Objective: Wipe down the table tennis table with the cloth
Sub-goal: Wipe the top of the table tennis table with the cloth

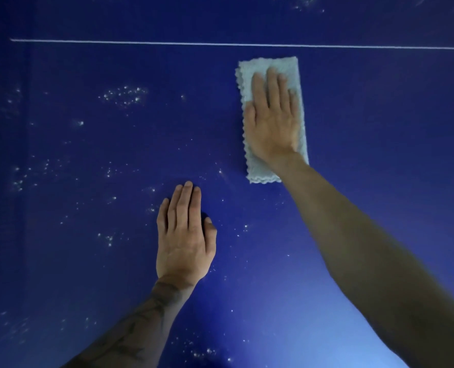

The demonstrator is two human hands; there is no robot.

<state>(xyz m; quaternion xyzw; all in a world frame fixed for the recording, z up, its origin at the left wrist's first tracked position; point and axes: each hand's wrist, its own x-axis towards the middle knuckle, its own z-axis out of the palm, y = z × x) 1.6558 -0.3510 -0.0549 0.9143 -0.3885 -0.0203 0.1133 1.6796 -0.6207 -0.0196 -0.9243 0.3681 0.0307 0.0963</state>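
1. Deep blue table tennis table (380,107) surface fills the whole view, with a brighter sheen of light low and toward the right.
2. White specks (124,95) lie scattered over the blue, mostly in clusters on the left half and along the near edge of the view.
3. Nearest the camera, the left forearm (138,330) comes in from the bottom, bearing dark tattoo marks.
4. Left hand (184,235) rests palm down on the bare table; its four fingers (186,200) are straight and held close together, the thumb lying a little apart to the right. It holds nothing.
5. Farther out and to the right, the right hand (272,120) presses flat on a folded light blue cloth (297,75). Its fingers are straight and only slightly spread, their tips lying on the cloth's upper part; no finger curls round the fabric.
6. That cloth lies as a long rectangle with scalloped edges, running away from the camera and touching the table along its length.
7. Beyond the cloth, just past its far end, a thin white line (140,43) crosses the table from left to right.
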